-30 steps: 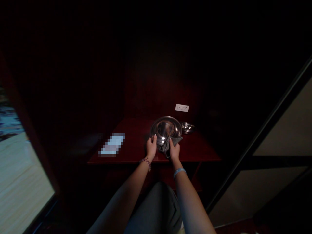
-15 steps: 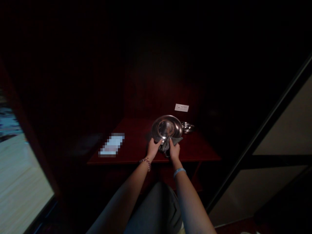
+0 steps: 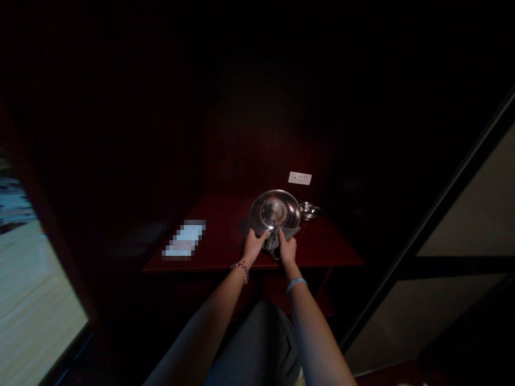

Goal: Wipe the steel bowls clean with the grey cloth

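A round steel bowl [image 3: 276, 209] is tilted up above the dark red shelf, its hollow side facing me. My left hand [image 3: 254, 244] grips its lower left rim, thumb on the inside. At the lower right rim, my right hand [image 3: 287, 247] pinches a grey cloth [image 3: 273, 241] against the bowl. The cloth hangs between the two hands, with one corner sticking out to the right. Behind the bowl on the right, more shiny steel bowls [image 3: 309, 210] rest on the shelf.
The red shelf [image 3: 225, 252] ends at a front edge near my wrists. On its left lies a pale, pixelated flat object [image 3: 185, 239]. A white socket plate [image 3: 300, 178] is on the back wall. A pale panel with a dark frame [image 3: 462, 214] stands at the right.
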Motion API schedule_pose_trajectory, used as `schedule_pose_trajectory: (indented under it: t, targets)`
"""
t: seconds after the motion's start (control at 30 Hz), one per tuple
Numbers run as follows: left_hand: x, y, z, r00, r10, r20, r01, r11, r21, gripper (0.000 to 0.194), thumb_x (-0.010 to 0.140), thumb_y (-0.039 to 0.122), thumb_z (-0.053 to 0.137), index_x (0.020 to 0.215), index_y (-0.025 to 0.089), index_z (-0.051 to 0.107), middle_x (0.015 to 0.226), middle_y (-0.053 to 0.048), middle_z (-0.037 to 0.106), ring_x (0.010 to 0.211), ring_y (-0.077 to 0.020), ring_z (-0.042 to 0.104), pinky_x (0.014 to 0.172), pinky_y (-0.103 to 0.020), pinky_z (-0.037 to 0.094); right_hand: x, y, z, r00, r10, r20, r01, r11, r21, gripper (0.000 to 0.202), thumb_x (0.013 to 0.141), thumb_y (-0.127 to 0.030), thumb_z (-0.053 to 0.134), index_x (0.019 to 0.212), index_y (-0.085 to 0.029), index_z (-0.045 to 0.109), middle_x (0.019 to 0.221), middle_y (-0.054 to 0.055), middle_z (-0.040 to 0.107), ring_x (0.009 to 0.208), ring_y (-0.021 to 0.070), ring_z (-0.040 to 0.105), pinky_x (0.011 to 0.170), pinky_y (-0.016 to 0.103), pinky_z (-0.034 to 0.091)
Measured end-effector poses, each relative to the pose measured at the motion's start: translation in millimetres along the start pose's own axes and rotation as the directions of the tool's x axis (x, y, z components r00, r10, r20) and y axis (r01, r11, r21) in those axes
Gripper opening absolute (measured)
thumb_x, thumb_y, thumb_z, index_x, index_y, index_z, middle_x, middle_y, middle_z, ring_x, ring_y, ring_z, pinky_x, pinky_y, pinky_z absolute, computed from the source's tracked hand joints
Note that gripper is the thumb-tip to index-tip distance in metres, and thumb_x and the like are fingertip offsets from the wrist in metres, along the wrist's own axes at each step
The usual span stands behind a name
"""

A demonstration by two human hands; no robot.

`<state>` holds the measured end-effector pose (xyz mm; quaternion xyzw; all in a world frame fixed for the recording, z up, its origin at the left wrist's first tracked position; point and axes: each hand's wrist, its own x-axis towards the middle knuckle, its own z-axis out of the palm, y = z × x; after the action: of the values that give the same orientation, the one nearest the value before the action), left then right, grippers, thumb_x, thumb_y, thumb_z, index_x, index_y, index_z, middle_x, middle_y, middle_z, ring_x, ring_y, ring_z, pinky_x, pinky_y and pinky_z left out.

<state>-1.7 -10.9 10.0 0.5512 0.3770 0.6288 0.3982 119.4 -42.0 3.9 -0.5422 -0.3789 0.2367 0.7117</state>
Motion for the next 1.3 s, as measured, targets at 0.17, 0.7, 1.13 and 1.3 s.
schedule_pose_trajectory:
  t: [0.17, 0.7, 1.13, 1.3]
  targets:
    - [1.8, -3.1, -0.1, 1.000, 0.018, 0.003, -0.018, 0.998, 0.055, 0.040, 0.076, 0.026, 0.074, 0.112, 0.012, 0.064, 0.114, -0.015, 0.072, 0.105, -0.0239, 0.068, 0.095, -0.035, 0.049, -0.7, -2.3, -0.3, 1.000, -0.010, 0.004, 0.010, 1.000, -0.001, 0.054, 0.074, -0.053, 0.068, 0.097, -0.005, 0.075, 0.096, 0.018, 0.076, 0.089, 0.0270, 0.072, 0.074, 0.030, 0.053]
    - [2.3, -3.8, -1.7, 0.997, -0.076, -0.028, 0.079, 0.989, 0.127, 0.034, 0.070, 0.039, 0.079, 0.089, 0.013, 0.068, 0.100, -0.016, 0.075, 0.095, -0.0268, 0.069, 0.083, -0.034, 0.051, -5.0, -9.7, -0.9, 1.000, -0.022, -0.009, 0.022, 1.000, -0.013, 0.053, 0.074, -0.053, 0.068, 0.095, -0.005, 0.076, 0.096, 0.018, 0.076, 0.089, 0.0274, 0.073, 0.074, 0.029, 0.053]
    - [3.9, -8.6, -1.2, 0.999, -0.042, -0.010, 0.043, 0.989, 0.145, 0.034, 0.072, 0.039, 0.077, 0.090, 0.012, 0.069, 0.098, -0.016, 0.075, 0.091, -0.0267, 0.070, 0.081, -0.035, 0.052, -3.8, -7.9, -1.1, 1.000, -0.006, -0.009, 0.005, 1.000, -0.025, 0.055, 0.075, -0.054, 0.067, 0.095, -0.004, 0.076, 0.094, 0.018, 0.077, 0.088, 0.0279, 0.073, 0.073, 0.030, 0.053]
    - [2.0, -3.9, -2.0, 0.997, -0.072, -0.025, 0.075, 0.989, 0.128, 0.032, 0.069, 0.038, 0.079, 0.085, 0.013, 0.068, 0.094, -0.015, 0.076, 0.089, -0.0255, 0.070, 0.079, -0.033, 0.052, -4.9, -9.5, -0.8, 1.000, -0.016, -0.008, 0.016, 1.000, -0.006, 0.055, 0.074, -0.054, 0.068, 0.096, -0.005, 0.076, 0.095, 0.017, 0.077, 0.088, 0.0276, 0.073, 0.072, 0.029, 0.053]
